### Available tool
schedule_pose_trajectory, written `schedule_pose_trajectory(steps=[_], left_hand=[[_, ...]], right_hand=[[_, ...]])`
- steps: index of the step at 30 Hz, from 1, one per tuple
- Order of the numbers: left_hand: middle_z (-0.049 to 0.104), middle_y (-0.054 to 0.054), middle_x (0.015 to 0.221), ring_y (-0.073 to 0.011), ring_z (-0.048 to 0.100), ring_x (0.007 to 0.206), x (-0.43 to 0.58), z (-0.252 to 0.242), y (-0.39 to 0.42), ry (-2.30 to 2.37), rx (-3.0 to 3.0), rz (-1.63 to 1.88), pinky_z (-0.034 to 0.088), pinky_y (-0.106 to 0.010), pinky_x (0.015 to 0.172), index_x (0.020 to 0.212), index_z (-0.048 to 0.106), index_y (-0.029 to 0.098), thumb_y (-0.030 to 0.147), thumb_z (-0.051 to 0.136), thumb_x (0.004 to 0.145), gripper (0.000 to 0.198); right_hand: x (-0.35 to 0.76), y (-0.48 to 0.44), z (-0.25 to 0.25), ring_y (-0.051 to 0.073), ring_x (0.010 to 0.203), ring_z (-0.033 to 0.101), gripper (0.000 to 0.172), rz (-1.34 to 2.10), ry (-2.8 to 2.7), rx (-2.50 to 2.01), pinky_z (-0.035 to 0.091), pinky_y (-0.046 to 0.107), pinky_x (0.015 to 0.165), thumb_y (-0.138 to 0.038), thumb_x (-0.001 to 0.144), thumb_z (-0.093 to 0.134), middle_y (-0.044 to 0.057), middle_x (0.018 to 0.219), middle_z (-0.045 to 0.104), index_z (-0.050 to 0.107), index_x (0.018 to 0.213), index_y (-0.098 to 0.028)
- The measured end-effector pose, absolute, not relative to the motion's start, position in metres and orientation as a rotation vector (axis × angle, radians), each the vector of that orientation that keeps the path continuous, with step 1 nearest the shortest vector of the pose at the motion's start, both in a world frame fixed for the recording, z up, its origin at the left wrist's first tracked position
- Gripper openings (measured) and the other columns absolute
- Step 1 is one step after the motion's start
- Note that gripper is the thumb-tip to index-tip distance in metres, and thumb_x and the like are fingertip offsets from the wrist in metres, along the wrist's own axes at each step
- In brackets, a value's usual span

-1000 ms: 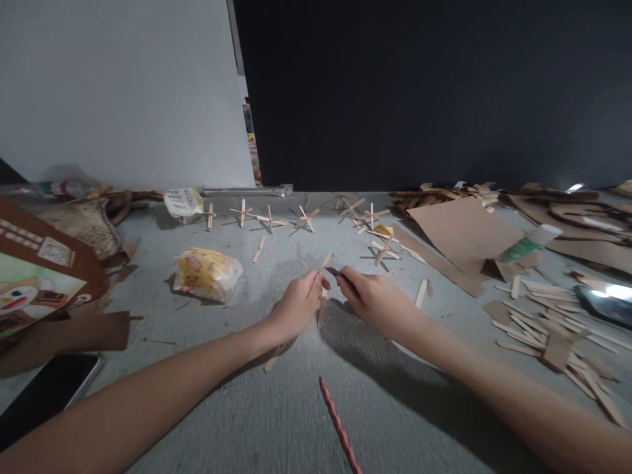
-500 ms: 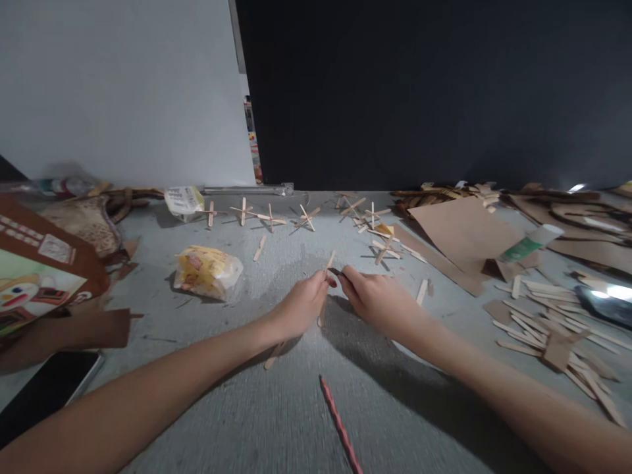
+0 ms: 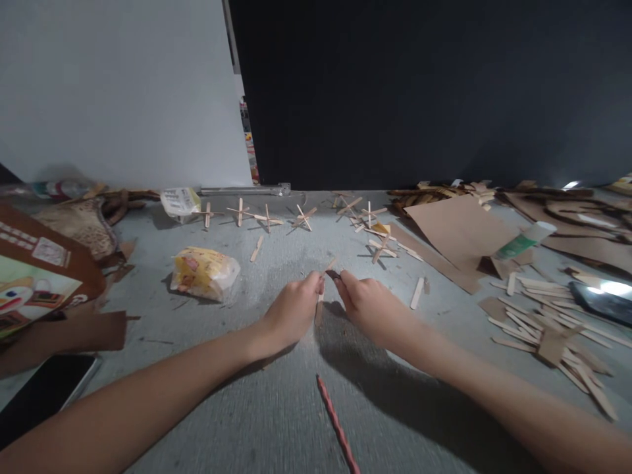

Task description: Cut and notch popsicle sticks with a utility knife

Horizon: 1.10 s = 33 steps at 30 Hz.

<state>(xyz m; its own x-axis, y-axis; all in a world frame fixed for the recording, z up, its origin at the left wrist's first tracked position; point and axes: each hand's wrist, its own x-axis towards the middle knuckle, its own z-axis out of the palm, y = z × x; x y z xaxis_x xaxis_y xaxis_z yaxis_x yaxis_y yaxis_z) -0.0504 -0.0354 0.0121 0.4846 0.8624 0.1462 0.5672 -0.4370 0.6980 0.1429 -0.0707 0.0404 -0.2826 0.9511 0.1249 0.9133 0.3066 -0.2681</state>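
R hand (image 3: 371, 301) dipped slightly vs 0.5s ago, fingers clamped on dark tool (image 3: 334, 274) (prob. blade, blurry); L hand (image 3: 292, 309) pinches stick (image 3: 330, 265). Overpressing could skid tool into L hand.

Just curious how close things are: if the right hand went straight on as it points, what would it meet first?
Beyond the right hand, most likely the wooden stick held in the left hand comes first; depth is unclear.

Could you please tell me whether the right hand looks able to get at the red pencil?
Probably yes: only bare surface shows between the right hand and the red pencil, though its grip holds a dark-bladed tool.
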Motion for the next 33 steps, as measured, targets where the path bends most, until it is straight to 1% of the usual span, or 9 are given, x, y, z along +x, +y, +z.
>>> schedule_pose_trajectory(steps=[4, 10, 12, 15, 18, 20, 24, 29, 33], left_hand=[[0.061, -0.002, 0.077, -0.0214, 0.058, 0.071, -0.050, 0.013, -0.036, 1.198, 2.166, 0.643, 0.040, -0.031, 0.070, 0.090, 0.050, 0.024, 0.011, 0.044, 0.092, 0.015], [0.062, -0.004, 0.081, -0.0234, 0.060, 0.074, -0.048, 0.016, -0.037, 1.267, 2.189, 0.565, 0.042, -0.033, 0.073, 0.093, 0.052, 0.024, 0.011, 0.047, 0.090, 0.014], [0.064, -0.004, 0.081, -0.0237, 0.061, 0.076, -0.047, 0.017, -0.037, 1.274, 2.184, 0.567, 0.044, -0.033, 0.073, 0.093, 0.053, 0.024, 0.010, 0.048, 0.090, 0.015], [0.064, -0.004, 0.079, -0.0232, 0.061, 0.075, -0.047, 0.017, -0.037, 1.266, 2.164, 0.605, 0.044, -0.033, 0.073, 0.091, 0.053, 0.024, 0.009, 0.049, 0.089, 0.015], [0.063, -0.003, 0.078, -0.0231, 0.060, 0.072, -0.047, 0.017, -0.037, 1.275, 2.169, 0.594, 0.043, -0.033, 0.072, 0.090, 0.052, 0.024, 0.010, 0.049, 0.089, 0.015], [0.063, -0.003, 0.078, -0.0230, 0.060, 0.072, -0.047, 0.016, -0.037, 1.282, 2.165, 0.594, 0.043, -0.033, 0.071, 0.090, 0.052, 0.024, 0.009, 0.049, 0.089, 0.016], [0.063, -0.003, 0.077, -0.0227, 0.061, 0.073, -0.047, 0.015, -0.038, 1.280, 2.131, 0.621, 0.044, -0.032, 0.071, 0.089, 0.053, 0.024, 0.008, 0.051, 0.088, 0.017], [0.065, -0.004, 0.081, -0.0229, 0.062, 0.076, -0.047, 0.016, -0.038, 1.268, 2.136, 0.636, 0.042, -0.032, 0.071, 0.091, 0.054, 0.023, 0.007, 0.049, 0.088, 0.017], [0.062, -0.002, 0.075, -0.0209, 0.055, 0.067, -0.046, 0.017, -0.039, 1.261, 2.107, 0.690, 0.035, -0.031, 0.065, 0.093, 0.056, 0.023, 0.011, 0.044, 0.095, 0.017]], right_hand=[[0.142, -0.066, 0.037, 0.015, 0.052, 0.037, 0.030, 0.371, -2.254, -1.643, 0.020, 0.031, 0.055, -0.024, 0.108, 0.034, -0.001, 0.062, 0.047, 0.053, 0.084, -0.022], [0.137, -0.060, 0.047, 0.015, 0.054, 0.045, 0.035, 0.607, -2.156, -1.660, 0.028, 0.030, 0.057, -0.028, 0.108, 0.037, 0.000, 0.060, 0.051, 0.045, 0.074, -0.024], [0.138, -0.060, 0.050, 0.014, 0.049, 0.045, 0.037, 0.724, -2.100, -1.642, 0.030, 0.029, 0.055, -0.031, 0.108, 0.037, -0.001, 0.057, 0.050, 0.042, 0.072, -0.025], [0.137, -0.061, 0.051, 0.012, 0.038, 0.043, 0.039, 0.962, -1.966, -1.608, 0.031, 0.027, 0.045, -0.034, 0.109, 0.037, -0.004, 0.052, 0.048, 0.040, 0.071, -0.026], [0.134, -0.063, 0.050, 0.011, 0.029, 0.040, 0.038, 1.210, -1.788, -1.607, 0.027, 0.025, 0.033, -0.037, 0.108, 0.036, -0.007, 0.046, 0.043, 0.040, 0.072, -0.026], [0.133, -0.064, 0.050, 0.011, 0.026, 0.037, 0.037, 1.291, -1.711, -1.584, 0.026, 0.024, 0.029, -0.039, 0.107, 0.038, -0.008, 0.044, 0.042, 0.041, 0.072, -0.027], [0.132, -0.064, 0.049, 0.010, 0.025, 0.036, 0.038, 1.392, -1.630, -1.493, 0.026, 0.022, 0.026, -0.044, 0.104, 0.045, -0.009, 0.042, 0.041, 0.041, 0.072, -0.026], [0.131, -0.063, 0.045, 0.008, 0.028, 0.036, 0.039, 1.606, -1.447, -1.365, 0.029, 0.020, 0.026, -0.052, 0.101, 0.053, -0.011, 0.047, 0.041, 0.041, 0.073, -0.026], [0.124, -0.066, 0.041, 0.008, 0.032, 0.036, 0.041, 1.653, -1.341, -1.279, 0.034, 0.020, 0.028, -0.056, 0.098, 0.053, -0.010, 0.050, 0.041, 0.041, 0.073, -0.026]])
